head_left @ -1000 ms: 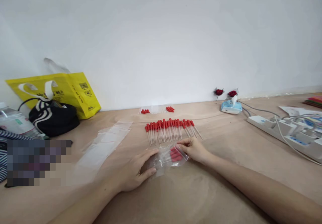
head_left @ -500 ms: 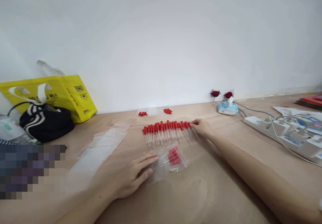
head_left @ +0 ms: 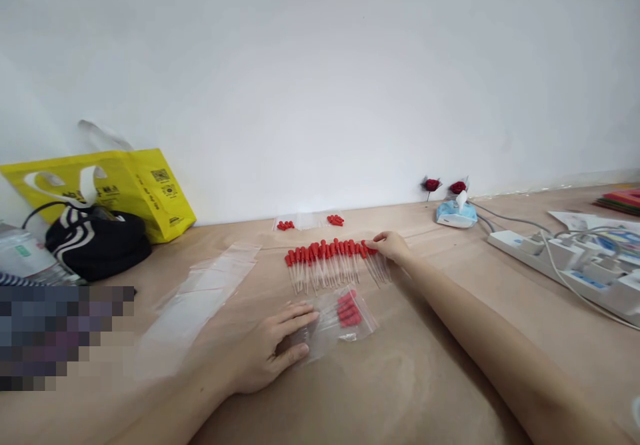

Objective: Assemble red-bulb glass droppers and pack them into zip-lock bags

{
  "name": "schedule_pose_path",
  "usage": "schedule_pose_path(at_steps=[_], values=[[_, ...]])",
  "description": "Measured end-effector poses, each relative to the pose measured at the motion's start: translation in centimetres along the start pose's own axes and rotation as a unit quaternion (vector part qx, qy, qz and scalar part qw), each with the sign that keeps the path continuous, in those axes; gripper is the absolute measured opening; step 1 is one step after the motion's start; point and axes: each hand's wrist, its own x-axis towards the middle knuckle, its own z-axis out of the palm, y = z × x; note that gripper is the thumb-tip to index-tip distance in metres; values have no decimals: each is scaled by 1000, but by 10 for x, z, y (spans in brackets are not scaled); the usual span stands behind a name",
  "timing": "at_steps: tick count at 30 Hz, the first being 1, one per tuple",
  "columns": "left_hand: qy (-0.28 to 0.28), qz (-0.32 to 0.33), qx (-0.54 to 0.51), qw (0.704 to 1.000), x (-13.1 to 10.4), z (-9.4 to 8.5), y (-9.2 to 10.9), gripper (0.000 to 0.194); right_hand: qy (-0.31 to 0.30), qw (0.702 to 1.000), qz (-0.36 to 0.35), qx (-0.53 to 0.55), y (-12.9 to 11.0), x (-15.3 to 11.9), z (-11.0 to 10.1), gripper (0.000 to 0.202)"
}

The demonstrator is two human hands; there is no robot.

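Observation:
A row of droppers with red rubber bulbs and clear thin tubes lies across the middle of the table, bulbs facing the wall. At the row's right end, my right hand has its fingers closed over the red bulbs of the last droppers. Nearer to me is a clear zip bag with several red-bulbed droppers inside. My left hand lies on the left end of this bag, fingers stretched out. Flat zip bags overlap to the left of my left hand.
Filled bags with red-bulbed droppers lie by the wall. A yellow bag and black pouch stand left. On the right are a tissue pack, two dark red flowers and a power strip with cables.
My right hand has shifted slightly left along the red bulbs, and the tubes at the right end lie closer together. My left hand stays on the bag.

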Motion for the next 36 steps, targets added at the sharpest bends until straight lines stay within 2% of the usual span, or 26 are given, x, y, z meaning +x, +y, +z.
schedule_pose_path(at_steps=[7, 12, 16, 21, 24, 28, 33, 36], values=[[-10, -18, 10, 1000, 0, -3, 6, 42, 5, 996, -12, 90, -4, -5, 7, 13], [-13, -24, 21, 999, -1, -5, 8, 43, -16, 977, -21, 211, -16, -22, -11, 17], [-16, -47, 17, 999, -1, -6, 10, 45, -39, 955, -32, 294, -15, -56, -28, 18], [-10, -60, 11, 998, 0, -8, 14, 50, -103, 894, 2, 437, -5, -100, -33, 28], [-19, -65, 20, 997, 0, -6, 12, 51, -115, 881, 35, 458, -3, -117, -30, 30], [0, -43, 24, 999, -1, -3, 7, 50, -159, 856, 43, 490, -5, -133, -27, 35], [4, -40, 27, 999, -1, -4, 6, 50, -248, 822, 55, 509, -6, -149, -28, 33], [-1, -41, 33, 999, -1, -2, 4, 50, -320, 829, 23, 458, -4, -151, -29, 30]])
